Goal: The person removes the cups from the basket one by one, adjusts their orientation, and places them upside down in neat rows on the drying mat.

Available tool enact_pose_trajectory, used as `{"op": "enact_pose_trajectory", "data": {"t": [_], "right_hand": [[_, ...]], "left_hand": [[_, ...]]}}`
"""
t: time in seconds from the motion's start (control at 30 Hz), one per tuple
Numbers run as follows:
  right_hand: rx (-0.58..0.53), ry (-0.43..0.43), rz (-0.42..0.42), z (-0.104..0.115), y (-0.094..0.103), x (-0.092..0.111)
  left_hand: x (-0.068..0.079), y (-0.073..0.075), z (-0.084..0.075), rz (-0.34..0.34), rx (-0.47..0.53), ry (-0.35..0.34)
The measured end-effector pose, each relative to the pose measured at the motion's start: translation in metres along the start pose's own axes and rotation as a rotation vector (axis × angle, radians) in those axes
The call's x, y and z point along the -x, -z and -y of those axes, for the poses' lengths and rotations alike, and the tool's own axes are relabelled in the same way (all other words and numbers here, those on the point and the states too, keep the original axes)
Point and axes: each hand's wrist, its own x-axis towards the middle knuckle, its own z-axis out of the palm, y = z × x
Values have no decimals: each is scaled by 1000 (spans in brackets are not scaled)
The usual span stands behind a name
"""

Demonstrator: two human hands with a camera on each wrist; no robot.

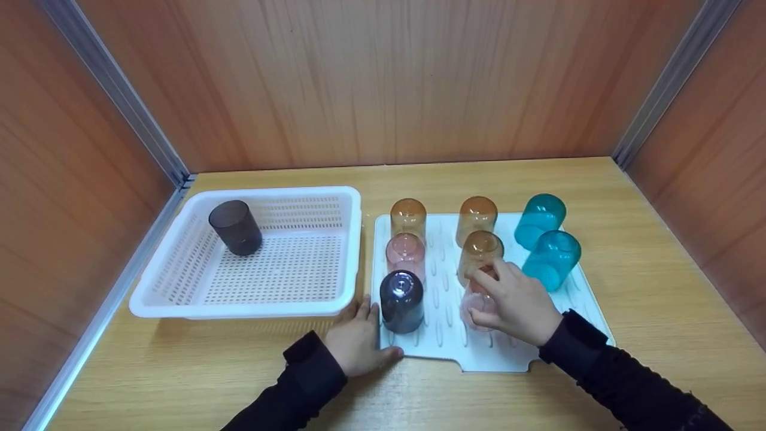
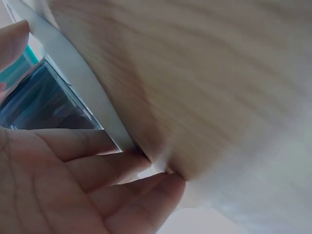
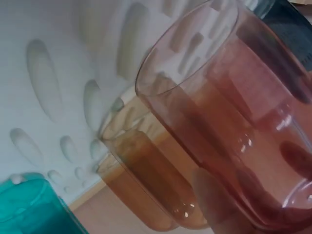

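Observation:
My right hand (image 1: 517, 302) grips a pink clear cup (image 3: 243, 126) between thumb and fingers, its rim facing down close over the white ridged drying tray (image 1: 440, 341). Part of that cup is hidden behind the fingers in the head view. At the tray's front left corner rests my left hand (image 1: 359, 344), fingers along the left edge and thumb at the front edge. Right beside it a dark cup (image 1: 401, 302) stands upside down. Behind this is another pink cup (image 1: 405, 251), and the nearest amber cup (image 1: 480, 248) stands just beyond my right hand.
Two more amber cups, one back left (image 1: 408, 216) and one back middle (image 1: 477, 215), stand upside down on the tray. Teal cups (image 1: 550, 257) occupy its right side. To the left, a white plastic basket (image 1: 245, 311) contains a tilted dark brown cup (image 1: 236, 227). Wooden panels (image 1: 389, 84) enclose the table.

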Motion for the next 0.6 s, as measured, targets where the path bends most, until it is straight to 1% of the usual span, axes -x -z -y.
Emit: {"op": "enact_pose_trajectory", "data": {"t": [0.2, 0.37, 0.6], "right_hand": [[32, -7, 9, -1, -7, 5], [8, -15, 2, -1, -8, 7], [-3, 16, -30, -1, -7, 3]], "left_hand": [[0, -1, -1, -18, 11, 5], [1, -1, -1, -32, 6, -6], [0, 0, 0, -14, 7, 4]]}}
